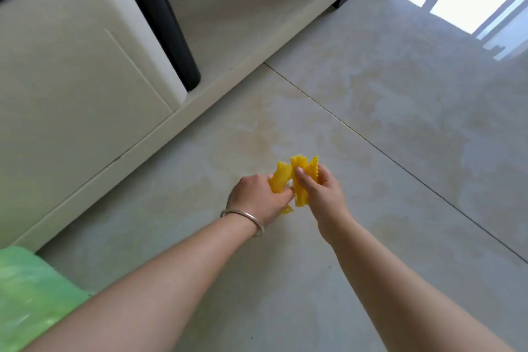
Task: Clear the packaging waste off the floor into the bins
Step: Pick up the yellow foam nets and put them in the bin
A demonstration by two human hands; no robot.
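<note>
nearest the camera, at the near left edge, sits a blurred patch of green plastic (31, 300), thin and crinkled like a bag liner; it may line a bin, though no bin shape shows. past it two bare forearms reach out over the floor (400, 111), pale glossy tile with one dark grout line running from the middle far to the near right.

the left hand (258, 197), with a thin metal bangle (245, 217) on its wrist, has its fingers curled tight round one bunch of yellow wrappers (297, 180). the right hand (321, 191) pinches another bunch, thumb pressed on the near face and fingers wrapped behind. the wrappers are held together between the two hands, low over the tile in the middle of the scene, right of the cream cabinet (85, 71) with its black trim.

the pieces look like thin, stiff film with zigzag-cut ends, creased lengthwise and bunched unevenly. a small scrap pokes out under the left hand and seems barely caught; it could slip free on lifting. slick film held in several loose strips may slide apart if either grip eases while the bunches are merged. the polished tile would let a dropped piece skid under the cabinet.
</note>
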